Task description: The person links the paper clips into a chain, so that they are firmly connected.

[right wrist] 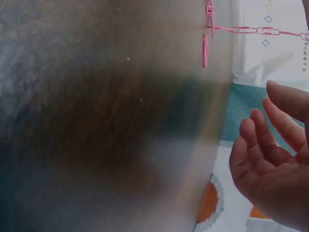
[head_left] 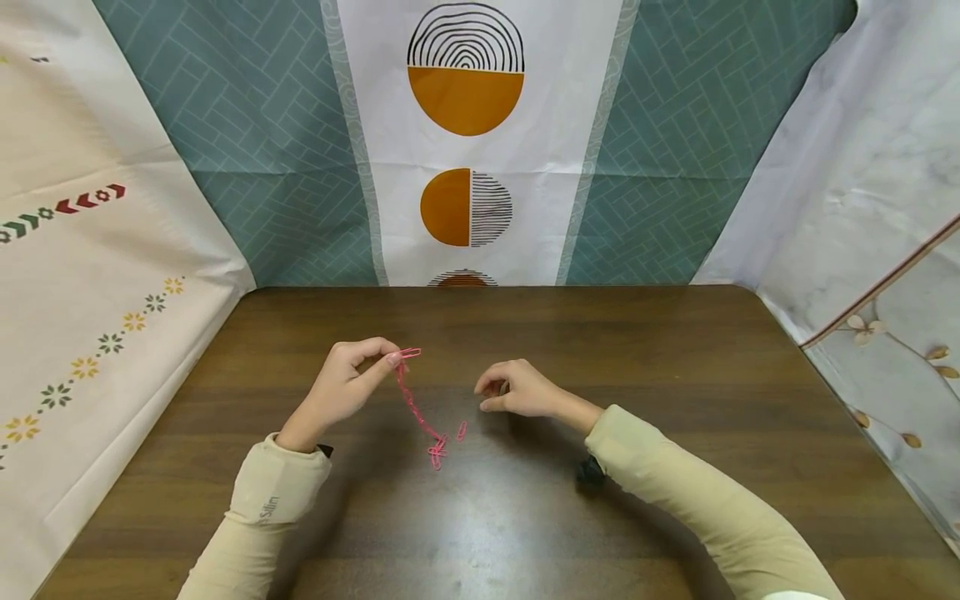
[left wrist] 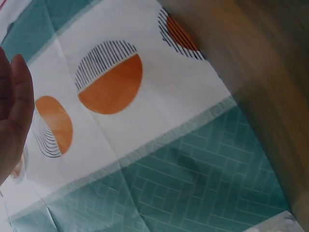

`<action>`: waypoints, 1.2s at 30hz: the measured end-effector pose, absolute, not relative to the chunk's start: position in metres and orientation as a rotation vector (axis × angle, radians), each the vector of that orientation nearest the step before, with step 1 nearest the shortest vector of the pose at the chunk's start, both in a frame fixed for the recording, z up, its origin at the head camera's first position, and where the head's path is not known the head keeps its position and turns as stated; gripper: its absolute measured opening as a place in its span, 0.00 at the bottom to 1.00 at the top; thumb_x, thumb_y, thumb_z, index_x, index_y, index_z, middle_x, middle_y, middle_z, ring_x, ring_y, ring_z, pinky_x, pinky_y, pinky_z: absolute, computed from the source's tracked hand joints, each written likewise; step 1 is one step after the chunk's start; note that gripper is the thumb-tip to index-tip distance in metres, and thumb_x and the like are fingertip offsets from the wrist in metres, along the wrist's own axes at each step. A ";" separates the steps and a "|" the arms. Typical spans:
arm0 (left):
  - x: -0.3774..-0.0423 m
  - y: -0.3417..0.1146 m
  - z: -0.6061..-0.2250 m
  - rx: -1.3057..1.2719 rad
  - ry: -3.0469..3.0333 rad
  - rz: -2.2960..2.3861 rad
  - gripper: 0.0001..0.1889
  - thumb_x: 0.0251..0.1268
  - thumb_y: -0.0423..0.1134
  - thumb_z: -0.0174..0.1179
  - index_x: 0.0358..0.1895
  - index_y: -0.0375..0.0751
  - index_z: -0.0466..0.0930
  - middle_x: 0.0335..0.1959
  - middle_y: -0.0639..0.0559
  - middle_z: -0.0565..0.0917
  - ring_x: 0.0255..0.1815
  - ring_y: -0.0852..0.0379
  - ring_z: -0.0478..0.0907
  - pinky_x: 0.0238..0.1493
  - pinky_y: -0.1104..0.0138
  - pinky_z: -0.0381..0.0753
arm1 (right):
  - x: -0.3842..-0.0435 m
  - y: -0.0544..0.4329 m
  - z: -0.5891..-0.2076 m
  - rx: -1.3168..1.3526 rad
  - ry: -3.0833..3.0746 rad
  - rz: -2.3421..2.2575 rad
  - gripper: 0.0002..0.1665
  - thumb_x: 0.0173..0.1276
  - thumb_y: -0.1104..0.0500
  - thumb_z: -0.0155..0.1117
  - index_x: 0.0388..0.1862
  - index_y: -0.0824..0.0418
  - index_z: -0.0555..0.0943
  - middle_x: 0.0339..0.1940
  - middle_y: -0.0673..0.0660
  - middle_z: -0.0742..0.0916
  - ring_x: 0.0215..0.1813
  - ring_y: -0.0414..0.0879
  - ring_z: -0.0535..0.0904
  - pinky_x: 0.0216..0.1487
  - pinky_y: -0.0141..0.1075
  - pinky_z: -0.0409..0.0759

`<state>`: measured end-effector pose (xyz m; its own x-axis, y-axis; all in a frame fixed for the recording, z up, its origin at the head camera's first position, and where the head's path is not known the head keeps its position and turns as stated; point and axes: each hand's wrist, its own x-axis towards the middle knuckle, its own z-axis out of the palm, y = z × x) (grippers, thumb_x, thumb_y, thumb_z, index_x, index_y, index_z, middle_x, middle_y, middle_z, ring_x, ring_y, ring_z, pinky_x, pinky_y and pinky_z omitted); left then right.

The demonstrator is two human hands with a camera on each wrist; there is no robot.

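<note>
A chain of pink paper clips (head_left: 412, 406) hangs at a slant from my left hand (head_left: 348, 383), which pinches its top end between thumb and fingers. Its lower end lies bunched on the brown table. Just right of that bunch lies a single pink paper clip (head_left: 462, 431), apart from the chain. My right hand (head_left: 521, 388) hovers above the table, right of the loose clip, with fingers loosely bent and nothing held. In the right wrist view the linked paper clips (right wrist: 257, 31) stretch beyond my relaxed fingers. The left wrist view shows only part of the left hand (left wrist: 13, 104).
The brown wooden table (head_left: 600, 333) reaches back to a teal and white patterned cloth (head_left: 285, 167). Light cloths hang on both sides, a cream embroidered cloth (head_left: 90, 292) at left and a marbled floral cloth (head_left: 885, 250) at right.
</note>
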<state>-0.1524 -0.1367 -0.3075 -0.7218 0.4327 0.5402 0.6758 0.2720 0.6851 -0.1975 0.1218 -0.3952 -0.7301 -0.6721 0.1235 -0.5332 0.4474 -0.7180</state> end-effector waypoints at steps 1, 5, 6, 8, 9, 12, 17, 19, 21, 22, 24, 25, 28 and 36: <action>-0.153 -0.139 -0.308 -1.019 -2.305 -1.435 0.08 0.57 0.18 0.52 0.25 0.30 0.77 0.21 0.46 0.79 0.25 0.63 0.74 0.27 0.73 0.70 | -0.198 0.121 -0.397 -1.053 2.499 -1.135 0.12 0.55 0.63 0.68 0.38 0.66 0.82 0.35 0.57 0.84 0.34 0.40 0.76 0.37 0.30 0.75; -0.155 -0.146 -0.312 -0.992 -2.344 -1.438 0.08 0.57 0.18 0.53 0.25 0.30 0.77 0.21 0.42 0.79 0.24 0.62 0.74 0.27 0.73 0.70 | -0.201 0.116 -0.404 -1.049 2.454 -1.078 0.15 0.53 0.62 0.70 0.40 0.64 0.82 0.38 0.54 0.84 0.38 0.43 0.76 0.40 0.30 0.74; -0.155 -0.148 -0.312 -0.982 -2.352 -1.443 0.08 0.57 0.18 0.53 0.25 0.30 0.77 0.21 0.42 0.79 0.24 0.61 0.74 0.27 0.74 0.70 | -0.201 0.114 -0.405 -1.054 2.445 -1.066 0.15 0.52 0.62 0.70 0.40 0.64 0.83 0.38 0.54 0.83 0.39 0.44 0.76 0.41 0.30 0.73; -0.156 -0.151 -0.314 -0.975 -2.367 -1.443 0.08 0.57 0.18 0.53 0.25 0.31 0.77 0.21 0.43 0.79 0.24 0.61 0.75 0.27 0.74 0.71 | -0.201 0.112 -0.408 -1.071 2.428 -1.045 0.16 0.52 0.62 0.71 0.41 0.63 0.83 0.37 0.53 0.83 0.40 0.45 0.75 0.42 0.31 0.73; -0.156 -0.153 -0.315 -0.971 -2.372 -1.450 0.08 0.57 0.19 0.53 0.25 0.30 0.77 0.21 0.43 0.80 0.25 0.61 0.75 0.27 0.74 0.71 | -0.200 0.110 -0.409 -1.081 2.423 -1.032 0.16 0.51 0.62 0.71 0.41 0.63 0.83 0.36 0.53 0.82 0.40 0.45 0.75 0.42 0.32 0.73; -0.157 -0.157 -0.317 -0.965 -2.386 -1.449 0.08 0.57 0.19 0.53 0.26 0.30 0.77 0.21 0.44 0.79 0.25 0.65 0.74 0.27 0.73 0.70 | -0.197 0.104 -0.413 -1.099 2.393 -1.002 0.17 0.50 0.63 0.72 0.41 0.62 0.84 0.35 0.53 0.82 0.39 0.45 0.74 0.41 0.31 0.72; -0.160 -0.162 -0.322 -0.960 -2.408 -1.445 0.07 0.57 0.19 0.53 0.27 0.30 0.78 0.21 0.42 0.79 0.26 0.66 0.73 0.27 0.73 0.70 | -0.193 0.096 -0.417 -1.168 2.425 -0.931 0.16 0.47 0.63 0.73 0.39 0.60 0.85 0.32 0.52 0.82 0.36 0.44 0.74 0.36 0.26 0.70; -0.161 -0.163 -0.323 -0.954 -2.416 -1.445 0.08 0.58 0.19 0.53 0.27 0.31 0.78 0.21 0.42 0.79 0.25 0.66 0.73 0.27 0.73 0.70 | -0.193 0.094 -0.419 -1.198 2.471 -0.899 0.15 0.46 0.64 0.74 0.36 0.60 0.86 0.30 0.52 0.81 0.34 0.44 0.74 0.35 0.25 0.69; -0.162 -0.164 -0.324 -0.947 -2.423 -1.438 0.08 0.58 0.20 0.53 0.27 0.33 0.78 0.21 0.42 0.79 0.25 0.65 0.73 0.27 0.73 0.70 | -0.193 0.092 -0.419 -1.219 2.517 -0.868 0.13 0.45 0.64 0.74 0.34 0.59 0.86 0.28 0.51 0.81 0.33 0.42 0.74 0.34 0.25 0.68; -0.163 -0.164 -0.325 -0.945 -2.427 -1.438 0.08 0.58 0.20 0.53 0.26 0.34 0.78 0.21 0.42 0.79 0.25 0.65 0.73 0.27 0.72 0.70 | -0.192 0.092 -0.419 -1.220 2.538 -0.851 0.12 0.45 0.64 0.74 0.33 0.58 0.86 0.28 0.50 0.81 0.32 0.42 0.74 0.34 0.25 0.68; -0.164 -0.165 -0.325 -0.940 -2.435 -1.442 0.08 0.58 0.20 0.53 0.27 0.33 0.78 0.21 0.41 0.79 0.25 0.63 0.74 0.27 0.73 0.70 | -0.191 0.091 -0.420 -1.197 2.566 -0.830 0.10 0.45 0.62 0.74 0.30 0.56 0.86 0.27 0.49 0.80 0.32 0.40 0.74 0.34 0.26 0.67; -0.164 -0.165 -0.325 -0.936 -2.440 -1.444 0.08 0.58 0.20 0.53 0.27 0.32 0.78 0.22 0.41 0.80 0.25 0.63 0.74 0.28 0.73 0.71 | -0.191 0.091 -0.420 -1.183 2.576 -0.819 0.08 0.46 0.62 0.74 0.28 0.55 0.86 0.27 0.48 0.80 0.32 0.39 0.73 0.34 0.27 0.67; -0.165 -0.164 -0.325 -0.929 -2.449 -1.453 0.07 0.58 0.20 0.53 0.27 0.30 0.78 0.22 0.39 0.80 0.26 0.64 0.75 0.29 0.73 0.72 | -0.189 0.090 -0.420 -1.136 2.606 -0.771 0.05 0.48 0.59 0.73 0.25 0.52 0.84 0.28 0.45 0.79 0.33 0.38 0.71 0.35 0.31 0.66; -0.168 -0.163 -0.325 -0.967 -2.448 -1.440 0.07 0.58 0.20 0.53 0.27 0.29 0.77 0.22 0.39 0.79 0.25 0.67 0.73 0.27 0.73 0.71 | -0.184 0.090 -0.418 -1.062 2.627 -0.656 0.09 0.55 0.58 0.69 0.20 0.51 0.77 0.30 0.44 0.76 0.38 0.42 0.69 0.40 0.40 0.63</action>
